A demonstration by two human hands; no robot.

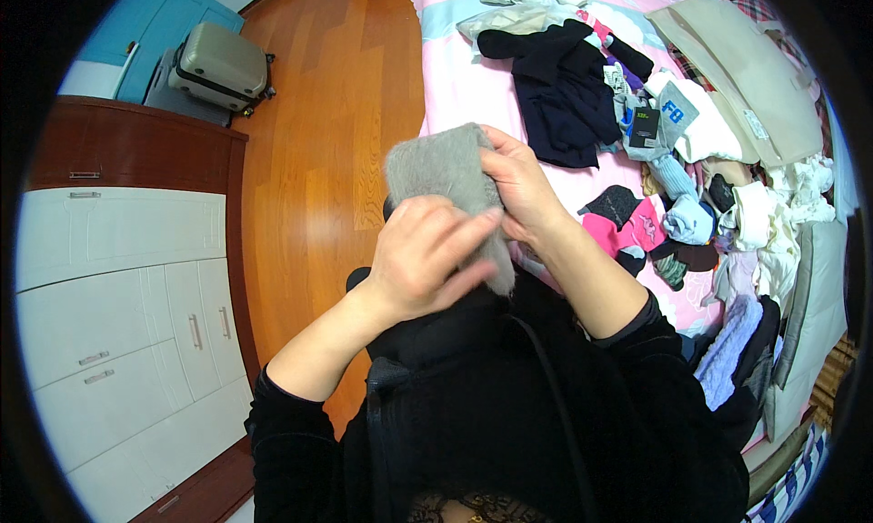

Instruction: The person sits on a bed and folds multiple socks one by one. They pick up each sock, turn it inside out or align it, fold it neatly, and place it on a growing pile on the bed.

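A piece of fuzzy grey fabric [436,161], folded with a narrow end hanging down, is held up in front of my torso. My right hand [522,182] grips its right edge, thumb on the near face. Across the lower part lies my left hand [430,257], back towards me. Its index finger and thumb are spread and blurred, and its other fingers bend against the fabric. Whether they pinch it is hidden.
On the pink bed [464,93] to the right lie a dark garment [559,93], pink socks [624,230], a blue rolled sock [689,219] and a beige fabric panel [743,79]. White drawers [123,236] line the left, with a suitcase [222,66] behind.
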